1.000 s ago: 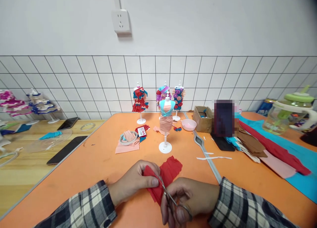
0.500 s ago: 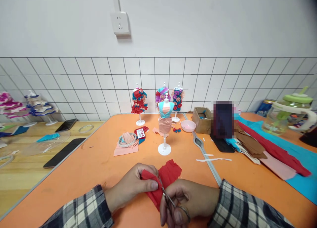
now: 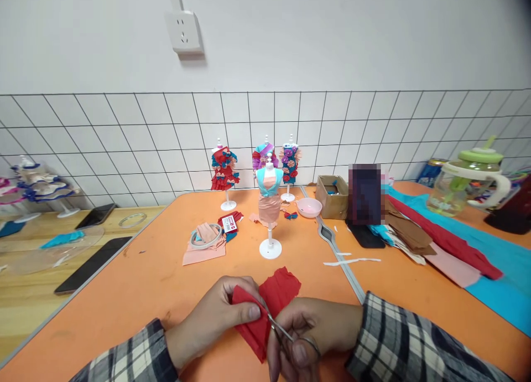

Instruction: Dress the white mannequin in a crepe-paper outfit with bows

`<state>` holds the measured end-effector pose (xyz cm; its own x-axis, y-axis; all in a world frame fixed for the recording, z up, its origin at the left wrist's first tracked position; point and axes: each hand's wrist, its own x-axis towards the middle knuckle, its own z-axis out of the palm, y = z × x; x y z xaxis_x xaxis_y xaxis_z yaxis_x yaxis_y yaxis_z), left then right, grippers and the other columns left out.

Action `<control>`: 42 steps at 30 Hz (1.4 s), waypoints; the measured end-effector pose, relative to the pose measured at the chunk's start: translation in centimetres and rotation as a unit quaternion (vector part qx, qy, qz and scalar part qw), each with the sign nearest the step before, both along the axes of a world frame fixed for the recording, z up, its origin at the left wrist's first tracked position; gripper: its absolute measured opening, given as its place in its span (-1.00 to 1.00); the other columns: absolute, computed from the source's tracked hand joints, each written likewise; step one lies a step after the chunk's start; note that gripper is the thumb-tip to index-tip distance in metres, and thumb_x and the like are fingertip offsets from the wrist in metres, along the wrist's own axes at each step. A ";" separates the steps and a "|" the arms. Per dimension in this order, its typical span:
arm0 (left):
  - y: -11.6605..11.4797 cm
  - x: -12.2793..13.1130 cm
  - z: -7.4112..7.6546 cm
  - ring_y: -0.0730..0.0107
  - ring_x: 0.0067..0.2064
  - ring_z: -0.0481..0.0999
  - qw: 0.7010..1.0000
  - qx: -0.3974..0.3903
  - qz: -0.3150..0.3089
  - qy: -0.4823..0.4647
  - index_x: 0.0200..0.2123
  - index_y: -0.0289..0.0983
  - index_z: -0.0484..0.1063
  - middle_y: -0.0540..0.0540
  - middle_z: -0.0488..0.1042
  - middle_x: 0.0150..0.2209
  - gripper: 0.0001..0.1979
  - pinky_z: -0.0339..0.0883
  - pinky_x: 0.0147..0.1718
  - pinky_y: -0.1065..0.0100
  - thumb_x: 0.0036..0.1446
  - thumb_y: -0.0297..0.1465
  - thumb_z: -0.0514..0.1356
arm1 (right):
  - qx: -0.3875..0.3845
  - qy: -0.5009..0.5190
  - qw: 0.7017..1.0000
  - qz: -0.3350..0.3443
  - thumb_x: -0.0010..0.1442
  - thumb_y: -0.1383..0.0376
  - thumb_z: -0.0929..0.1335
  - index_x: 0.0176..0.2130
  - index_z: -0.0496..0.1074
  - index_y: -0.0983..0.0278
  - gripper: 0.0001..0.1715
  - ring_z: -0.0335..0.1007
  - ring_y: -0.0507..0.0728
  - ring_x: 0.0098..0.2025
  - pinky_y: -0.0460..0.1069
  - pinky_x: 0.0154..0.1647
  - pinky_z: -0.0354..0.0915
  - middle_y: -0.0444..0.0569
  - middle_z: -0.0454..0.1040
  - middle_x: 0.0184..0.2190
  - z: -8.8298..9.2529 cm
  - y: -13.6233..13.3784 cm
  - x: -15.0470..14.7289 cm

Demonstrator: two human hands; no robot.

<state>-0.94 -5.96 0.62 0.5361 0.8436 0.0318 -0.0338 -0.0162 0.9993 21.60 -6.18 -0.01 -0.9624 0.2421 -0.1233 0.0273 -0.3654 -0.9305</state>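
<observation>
Pinching a fold of red cloth [image 3: 280,288] between thumb and fingers, the left hand [image 3: 226,310] is holding it over the orange table [image 3: 136,293], in front of the nearest dress form [image 3: 269,205]. The right hand [image 3: 309,326] is gripping the scissors [image 3: 282,329], its fingers curling around the handles; the blades are running into the cloth close to the left thumb. With the blades working so near, a slip could be nicking that thumb; a loose pinch could be letting the soft fold shift, sending a cut crooked. One cloth piece and one pair of scissors are occupying the hands. Three other dress forms [image 3: 224,169] are standing behind the nearest. One bowl [image 3: 309,207], one cardboard box [image 3: 332,199], one can [image 3: 431,173] and one jug [image 3: 452,191] are sitting farther back, while two white strips [image 3: 352,262] are lying nearer.
</observation>
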 end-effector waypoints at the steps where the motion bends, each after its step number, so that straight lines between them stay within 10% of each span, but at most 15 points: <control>1: 0.0 0.1 0.0 0.43 -0.43 0.31 1.000 0.008 0.002 0.007 -0.48 -0.25 0.63 -0.02 0.40 -0.50 -0.72 0.16 -0.42 0.42 -0.11 -0.13 0.43 | -0.002 0.002 1.000 0.009 -0.01 -0.04 0.49 -0.13 0.52 0.41 -0.36 0.27 -0.13 -0.57 -0.25 -0.51 0.28 -0.15 0.41 -0.48 0.0 0.0 0.0; 42: -0.1 0.2 -0.4 0.47 -0.41 0.30 0.999 0.019 -0.036 0.028 -0.50 -0.33 0.53 0.03 0.35 -0.47 -0.65 0.14 -0.39 0.42 -0.06 -0.12 0.40 | -0.052 0.010 0.999 -0.001 0.04 0.03 0.49 -0.29 0.50 0.46 -0.49 0.34 -0.05 -0.64 -0.20 -0.67 0.35 -0.13 0.41 -0.59 -0.8 0.2 0.3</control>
<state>-0.70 -6.02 0.27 0.5971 0.8015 0.0317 0.0193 -0.0539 0.9984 21.92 -5.96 -0.81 -0.9646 0.2303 -0.1288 0.0090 -0.4594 -0.8882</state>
